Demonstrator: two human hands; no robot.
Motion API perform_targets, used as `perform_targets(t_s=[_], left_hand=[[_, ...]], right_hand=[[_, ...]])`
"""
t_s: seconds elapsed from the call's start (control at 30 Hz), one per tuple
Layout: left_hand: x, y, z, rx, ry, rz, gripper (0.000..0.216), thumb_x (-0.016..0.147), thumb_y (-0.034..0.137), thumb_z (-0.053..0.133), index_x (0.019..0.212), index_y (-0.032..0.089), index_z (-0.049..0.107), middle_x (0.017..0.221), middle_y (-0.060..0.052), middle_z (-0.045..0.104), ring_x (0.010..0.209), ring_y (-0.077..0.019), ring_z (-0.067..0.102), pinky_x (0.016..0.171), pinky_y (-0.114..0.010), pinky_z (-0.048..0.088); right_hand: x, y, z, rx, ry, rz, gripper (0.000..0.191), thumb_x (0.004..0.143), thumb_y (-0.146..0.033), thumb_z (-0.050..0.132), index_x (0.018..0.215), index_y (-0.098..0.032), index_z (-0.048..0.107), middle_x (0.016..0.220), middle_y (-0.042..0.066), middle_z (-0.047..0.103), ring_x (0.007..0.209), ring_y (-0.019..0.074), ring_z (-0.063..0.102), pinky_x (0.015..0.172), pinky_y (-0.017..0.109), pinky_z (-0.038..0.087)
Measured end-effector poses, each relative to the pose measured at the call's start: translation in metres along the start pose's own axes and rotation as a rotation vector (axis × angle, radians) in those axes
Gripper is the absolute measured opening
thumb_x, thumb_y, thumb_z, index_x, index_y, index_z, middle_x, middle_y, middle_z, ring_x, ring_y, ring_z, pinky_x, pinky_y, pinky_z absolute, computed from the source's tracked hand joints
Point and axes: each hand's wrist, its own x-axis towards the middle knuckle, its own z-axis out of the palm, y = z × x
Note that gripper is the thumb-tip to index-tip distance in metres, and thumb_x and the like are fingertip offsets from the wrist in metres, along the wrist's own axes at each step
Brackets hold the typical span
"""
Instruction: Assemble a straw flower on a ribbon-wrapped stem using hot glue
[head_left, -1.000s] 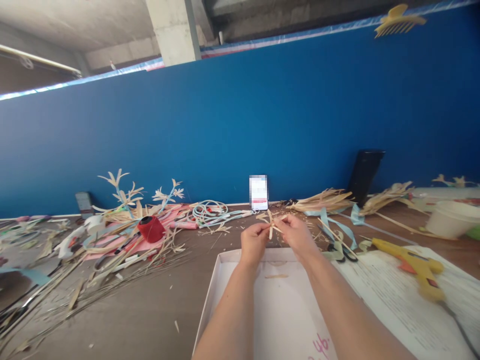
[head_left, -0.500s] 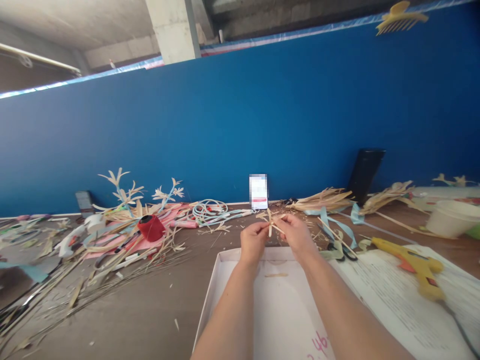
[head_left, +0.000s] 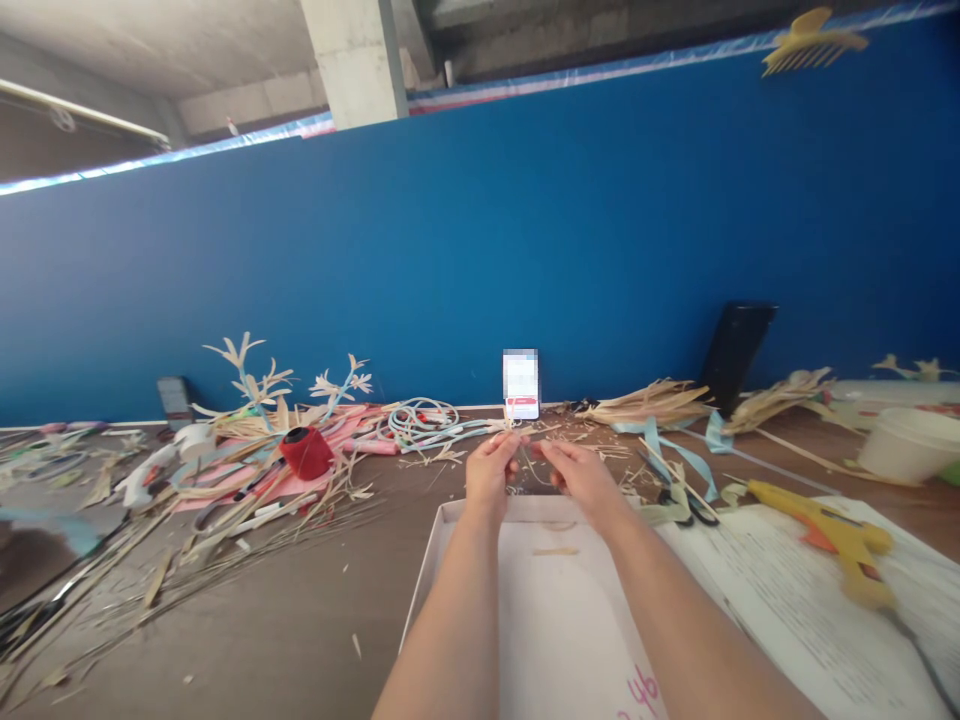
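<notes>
Over the far edge of the shallow white box (head_left: 551,610), my left hand (head_left: 491,473) pinches a small flower-like piece of pale straw strips (head_left: 512,413). Its strips stick up above the fingertips, in front of the phone. My right hand (head_left: 586,482) is a little to the right, its thumb and fingertips pressed together and pointing at the left hand. A thin strand seems to hang between the hands, but whether the right fingers hold it is too fine to make out. A single straw strip (head_left: 556,551) lies in the box.
A yellow hot glue gun (head_left: 832,535) lies on printed paper (head_left: 795,600) at right, near dark-bladed scissors (head_left: 694,510). At left are a red thread spool (head_left: 307,453), straw flowers on blue stems (head_left: 259,385) and loose strips. A lit phone (head_left: 522,385) leans on the blue partition (head_left: 450,250).
My hands have moved apart slightly, the left one shifting left with the straw piece. My right fingers have let go of the straw strips. The view has turned slightly left.
</notes>
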Motion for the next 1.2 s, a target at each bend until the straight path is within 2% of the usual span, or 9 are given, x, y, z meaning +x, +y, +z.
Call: perform_targets(t_s=[0.1,0.17,0.23,0.33,0.53,0.7,0.83,1.03,1.2], left_hand=[[-0.001,-0.001,0.001,0.014,-0.033,-0.009,0.041,0.057,0.042,0.072,0.085,0.012,0.068,0.081,-0.007,0.065,0.044,-0.0010,0.038,0.038,-0.014,0.024],[-0.001,-0.002,0.001,0.028,-0.055,-0.014,0.040,0.057,0.043,0.072,0.081,0.012,0.069,0.073,-0.005,0.064,0.043,-0.0015,0.037,0.038,-0.015,0.023],[-0.001,-0.002,0.002,0.052,-0.073,-0.015,0.040,0.057,0.045,0.071,0.079,0.011,0.069,0.065,-0.004,0.061,0.043,-0.0020,0.036,0.038,-0.016,0.022],[-0.002,-0.002,0.002,0.077,-0.091,-0.018,0.042,0.056,0.046,0.071,0.079,0.011,0.070,0.059,-0.003,0.059,0.042,-0.0026,0.035,0.038,-0.017,0.022],[-0.002,-0.001,0.003,0.039,-0.081,0.001,0.039,0.056,0.043,0.072,0.078,0.011,0.070,0.073,-0.006,0.063,0.045,-0.0021,0.035,0.039,-0.017,0.022],[-0.001,-0.003,0.003,0.038,-0.052,0.011,0.042,0.055,0.044,0.072,0.082,0.012,0.071,0.070,-0.005,0.062,0.045,-0.0017,0.032,0.039,-0.017,0.020],[-0.002,-0.006,0.004,0.106,-0.086,0.033,0.043,0.057,0.042,0.071,0.089,0.013,0.070,0.076,-0.005,0.064,0.045,-0.0019,0.033,0.039,-0.017,0.023],[-0.001,-0.009,0.003,0.196,-0.149,0.022,0.051,0.059,0.039,0.071,0.105,0.019,0.064,0.087,-0.004,0.065,0.051,-0.0042,0.044,0.042,-0.016,0.030],[0.000,-0.012,0.003,0.202,-0.092,0.038,0.045,0.059,0.042,0.070,0.097,0.017,0.068,0.070,-0.002,0.063,0.046,-0.0033,0.038,0.041,-0.017,0.028]], right_hand=[[-0.003,-0.001,0.002,-0.048,-0.071,0.003,0.037,0.071,-0.052,0.056,0.086,-0.021,0.068,0.068,0.002,0.063,0.045,0.0090,0.043,0.040,0.021,0.026],[-0.005,-0.001,0.004,-0.101,-0.116,-0.019,0.037,0.071,-0.052,0.056,0.081,-0.019,0.069,0.051,-0.002,0.054,0.042,0.0085,0.038,0.040,0.021,0.024],[-0.006,-0.002,0.005,-0.132,-0.133,-0.042,0.035,0.069,-0.051,0.058,0.076,-0.018,0.069,0.045,-0.004,0.047,0.041,0.0080,0.035,0.040,0.021,0.023],[-0.007,-0.005,0.006,-0.153,-0.099,-0.050,0.033,0.067,-0.050,0.060,0.071,-0.018,0.068,0.044,-0.004,0.046,0.042,0.0079,0.035,0.040,0.021,0.024],[-0.008,-0.008,0.006,-0.201,-0.103,-0.049,0.032,0.068,-0.048,0.059,0.072,-0.018,0.068,0.044,-0.004,0.046,0.041,0.0078,0.035,0.042,0.021,0.024],[-0.007,-0.006,0.007,-0.195,-0.091,-0.045,0.031,0.067,-0.048,0.060,0.073,-0.019,0.069,0.042,-0.005,0.043,0.041,0.0084,0.034,0.042,0.022,0.024],[-0.004,-0.002,0.007,-0.172,-0.045,-0.033,0.031,0.066,-0.047,0.061,0.075,-0.019,0.070,0.040,-0.006,0.041,0.040,0.0085,0.032,0.042,0.022,0.023],[0.001,0.008,0.004,-0.095,-0.008,-0.004,0.036,0.066,-0.051,0.060,0.082,-0.020,0.069,0.043,-0.005,0.042,0.042,0.0092,0.033,0.042,0.022,0.022],[0.000,0.009,0.004,-0.101,-0.042,-0.028,0.035,0.067,-0.051,0.060,0.082,-0.020,0.069,0.046,-0.005,0.044,0.043,0.0089,0.033,0.042,0.021,0.023]])
